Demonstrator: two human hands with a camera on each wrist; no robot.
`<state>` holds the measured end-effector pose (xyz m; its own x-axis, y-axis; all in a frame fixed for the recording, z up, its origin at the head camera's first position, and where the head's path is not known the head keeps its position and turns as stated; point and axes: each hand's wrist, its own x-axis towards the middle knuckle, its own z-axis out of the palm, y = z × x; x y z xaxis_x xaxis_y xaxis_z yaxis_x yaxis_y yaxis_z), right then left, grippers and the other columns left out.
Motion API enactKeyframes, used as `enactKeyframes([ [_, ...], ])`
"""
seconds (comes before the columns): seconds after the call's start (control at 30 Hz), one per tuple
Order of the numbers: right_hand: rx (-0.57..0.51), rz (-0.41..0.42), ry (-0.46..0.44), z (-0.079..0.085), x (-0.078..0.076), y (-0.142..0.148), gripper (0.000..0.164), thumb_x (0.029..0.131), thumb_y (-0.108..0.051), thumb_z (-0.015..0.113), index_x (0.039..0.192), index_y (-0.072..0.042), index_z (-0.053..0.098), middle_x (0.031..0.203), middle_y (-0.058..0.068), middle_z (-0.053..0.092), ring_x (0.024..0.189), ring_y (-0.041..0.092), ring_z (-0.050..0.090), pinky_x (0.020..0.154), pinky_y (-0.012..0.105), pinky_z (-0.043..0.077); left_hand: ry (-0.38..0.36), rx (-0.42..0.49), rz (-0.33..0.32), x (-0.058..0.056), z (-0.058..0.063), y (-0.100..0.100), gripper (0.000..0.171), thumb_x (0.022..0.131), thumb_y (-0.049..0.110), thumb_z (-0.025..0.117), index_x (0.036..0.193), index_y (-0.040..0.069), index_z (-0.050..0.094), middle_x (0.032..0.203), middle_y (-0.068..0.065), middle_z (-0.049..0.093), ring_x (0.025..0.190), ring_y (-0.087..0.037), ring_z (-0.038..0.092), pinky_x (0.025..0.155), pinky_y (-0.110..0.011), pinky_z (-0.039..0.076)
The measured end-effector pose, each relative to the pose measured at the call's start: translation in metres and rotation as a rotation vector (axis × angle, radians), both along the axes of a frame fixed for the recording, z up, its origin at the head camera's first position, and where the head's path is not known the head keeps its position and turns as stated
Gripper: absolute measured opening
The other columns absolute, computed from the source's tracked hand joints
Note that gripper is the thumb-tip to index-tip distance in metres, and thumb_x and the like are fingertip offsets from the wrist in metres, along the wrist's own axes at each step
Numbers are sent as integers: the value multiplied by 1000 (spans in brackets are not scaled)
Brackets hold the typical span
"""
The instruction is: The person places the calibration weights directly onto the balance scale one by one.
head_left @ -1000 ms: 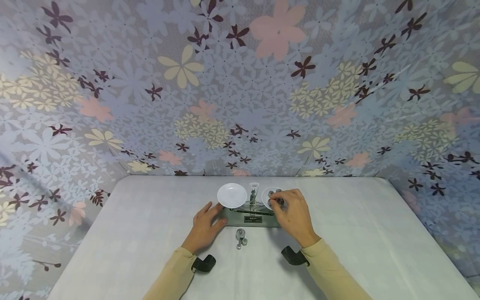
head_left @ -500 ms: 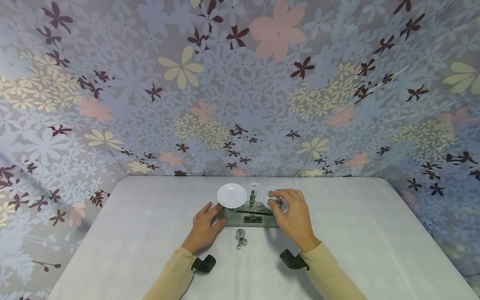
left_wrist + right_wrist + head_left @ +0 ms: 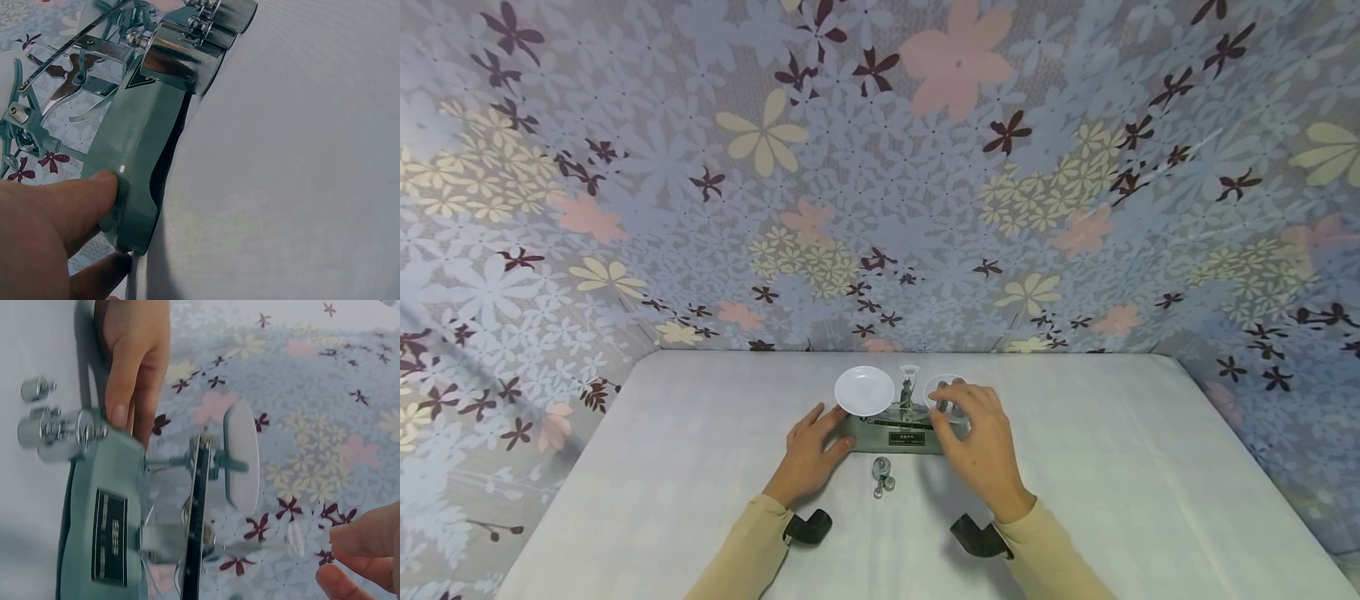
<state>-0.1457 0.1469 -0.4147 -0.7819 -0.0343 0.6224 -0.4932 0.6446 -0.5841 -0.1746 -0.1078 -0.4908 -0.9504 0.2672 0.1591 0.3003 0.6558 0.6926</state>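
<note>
A green balance scale (image 3: 880,435) with two white pans stands near the table's far edge. My left hand (image 3: 811,450) holds the left end of its base, thumb on the front face and fingers behind. My right hand (image 3: 985,442) is over the right pan (image 3: 929,385), index finger and thumb slightly apart. In the right wrist view its fingertips (image 3: 347,540) have nothing visible between them. Metal weights (image 3: 942,395) stand on that pan, partly hidden by the hand. The left pan (image 3: 864,391) bears nothing.
Several metal weights (image 3: 881,468) of different sizes stand on the white-covered table (image 3: 700,433) in front of the base; the left wrist view shows a large weight (image 3: 181,57) close to it. A flower-patterned wall covering (image 3: 880,208) rises behind the table.
My right finger and thumb have parted from a weight on the right pan, and the hand has shifted slightly left and toward me. My left hand has stayed in place.
</note>
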Motion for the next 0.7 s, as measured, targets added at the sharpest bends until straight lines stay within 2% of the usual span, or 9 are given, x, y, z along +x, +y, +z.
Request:
enactKeyframes([
  [0.27, 2, 50, -5, -4, 9, -15, 19, 84, -6, 80, 103, -10, 75, 108, 4, 70, 97, 21, 61, 79, 43, 53, -10, 6, -3, -1, 0, -1, 51, 100, 24, 61, 146, 4, 52, 149, -14, 51, 147, -43, 26, 117, -65, 14],
  [0.37, 17, 71, -5, -6, 11, -20, 19, 85, -6, 80, 103, -10, 74, 107, 2, 69, 98, 19, 61, 89, 46, 52, -6, 6, -6, -2, -2, -1, 51, 100, 24, 61, 145, 4, 52, 149, -14, 52, 147, -43, 27, 117, -64, 15],
  [0.57, 21, 105, -5, -10, 14, -26, 22, 83, -4, 81, 103, -11, 74, 106, 0, 69, 99, 18, 61, 86, 45, 53, -2, -1, -8, -3, -3, -2, 51, 100, 25, 61, 145, 4, 52, 149, -14, 52, 146, -43, 27, 116, -65, 15],
  [0.7, 18, 118, -7, -13, 14, -30, 24, 81, -3, 82, 102, -12, 74, 104, -1, 70, 100, 18, 62, 96, 50, 49, 0, -9, -1, -3, -3, -2, 51, 100, 25, 61, 145, 4, 53, 148, -14, 52, 146, -44, 28, 116, -65, 16],
])
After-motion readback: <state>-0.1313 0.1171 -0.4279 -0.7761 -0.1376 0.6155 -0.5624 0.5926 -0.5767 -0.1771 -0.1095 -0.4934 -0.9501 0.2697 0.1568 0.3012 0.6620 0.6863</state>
